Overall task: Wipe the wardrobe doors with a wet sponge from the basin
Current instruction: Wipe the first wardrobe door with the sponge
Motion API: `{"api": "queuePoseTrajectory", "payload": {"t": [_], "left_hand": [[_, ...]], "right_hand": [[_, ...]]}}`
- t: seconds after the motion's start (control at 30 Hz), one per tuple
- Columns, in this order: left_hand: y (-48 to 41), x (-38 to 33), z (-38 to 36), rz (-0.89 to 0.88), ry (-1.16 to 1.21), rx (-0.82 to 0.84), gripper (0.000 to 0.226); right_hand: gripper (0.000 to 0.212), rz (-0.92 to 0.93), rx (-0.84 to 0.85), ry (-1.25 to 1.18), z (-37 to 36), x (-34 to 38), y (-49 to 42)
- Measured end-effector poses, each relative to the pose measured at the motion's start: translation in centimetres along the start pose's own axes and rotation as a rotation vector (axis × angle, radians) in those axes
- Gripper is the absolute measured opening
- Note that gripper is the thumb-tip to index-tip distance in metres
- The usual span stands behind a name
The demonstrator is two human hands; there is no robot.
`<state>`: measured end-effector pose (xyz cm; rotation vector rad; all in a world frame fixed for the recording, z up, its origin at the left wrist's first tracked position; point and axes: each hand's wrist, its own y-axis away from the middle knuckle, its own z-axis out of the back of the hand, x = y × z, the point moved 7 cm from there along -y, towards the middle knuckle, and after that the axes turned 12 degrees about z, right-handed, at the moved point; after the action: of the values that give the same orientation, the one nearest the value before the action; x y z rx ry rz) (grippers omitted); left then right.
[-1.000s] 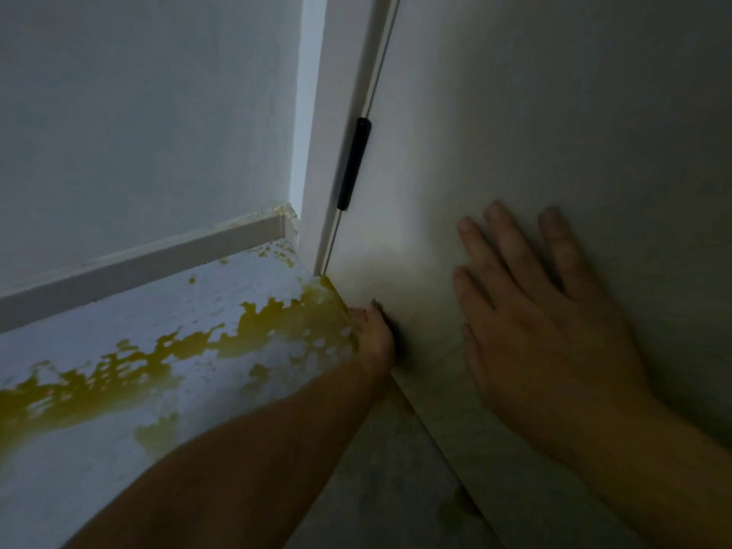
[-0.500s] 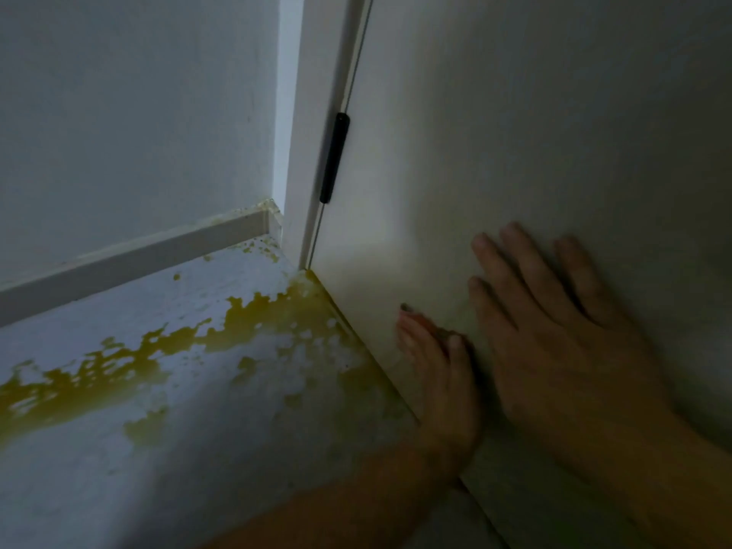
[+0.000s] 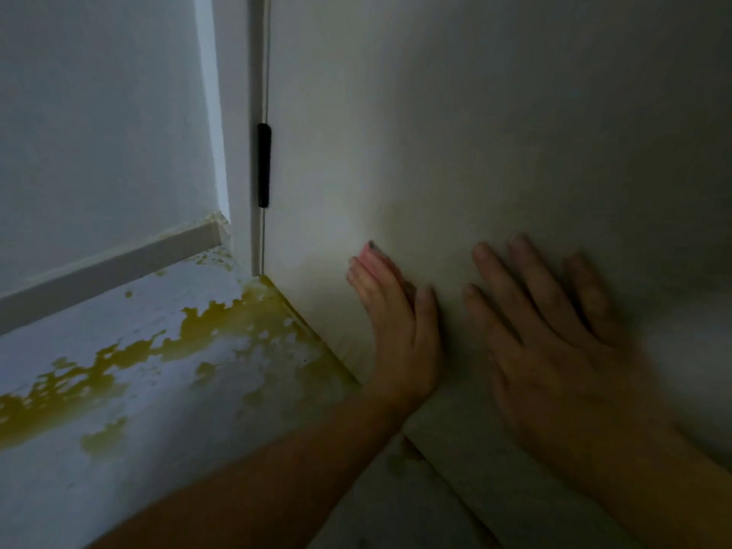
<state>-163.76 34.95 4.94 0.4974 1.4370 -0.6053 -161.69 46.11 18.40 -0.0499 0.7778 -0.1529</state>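
Since a second ago my left hand [image 3: 396, 322] has come away from the bottom corner of the door by the floor, where its fingers were curled, and slid right and a little up; it now sits just beside the right hand [image 3: 554, 342]. The view has also swung, so the black hinge [image 3: 264, 164] stands nearer upright. The left hand lies edge-on against the wardrobe door [image 3: 475, 132], fingers straight and close together and the thumb alongside. The right hand is flat on the same panel with its fingers spread. I see no sponge and no basin. If the sponge is under the left palm, the hand hides it, and I cannot tell either way. The door fills the right half of the view, and its bottom edge runs just above the floor [image 3: 119, 410] with its peeling yellow patches. I judge the panel stiff and smooth but free to swing on that hinge, so the spread right hand is a sensible brace. A wet sponge should be light, soft and drippy. I would hold it across its back under a flat palm, pressing enough to squash it against the door without wringing water onto the floor.
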Motion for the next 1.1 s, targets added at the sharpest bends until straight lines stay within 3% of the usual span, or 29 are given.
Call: {"api": "queuePoseTrajectory", "payload": {"t": [0.13,0.33,0.5,0.67,0.73,0.83,0.93,1.1], "left_hand": [[-6.1,-3.9,3.5,-0.149,-0.076,-0.161,0.072],[0.7,-6.2,0.2,-0.528,-0.258,0.038,0.072],[-4.4,-13.6,3.4,-0.709,-0.273,-0.095,0.067],[0.7,-12.0,0.4,-0.99,-0.444,0.051,0.066],[0.6,-9.6,0.6,-0.954,-0.498,0.079,0.067],[-2.9,-8.0,2.6,-0.636,-0.404,-0.004,0.065],[-2.4,-6.3,2.0,-0.461,-0.264,-0.068,0.065],[6.5,0.9,-2.7,-0.216,-0.195,0.114,0.068]], "right_hand": [[0.058,-0.042,-0.026,-0.003,0.5,-0.2,0.5],[0.057,-0.149,-0.112,0.013,2.1,-1.6,2.0],[0.065,-0.132,-0.055,0.086,1.9,-1.7,3.2],[0.066,-0.148,-0.076,0.1,1.9,-1.6,3.7],[0.069,-0.136,-0.071,0.102,2.0,-1.6,4.7],[0.072,-0.108,-0.014,0.113,1.5,-1.2,5.8],[0.067,-0.117,-0.022,0.098,1.2,-0.7,5.2],[0.061,-0.09,-0.047,0.083,0.6,0.1,4.1]]}}
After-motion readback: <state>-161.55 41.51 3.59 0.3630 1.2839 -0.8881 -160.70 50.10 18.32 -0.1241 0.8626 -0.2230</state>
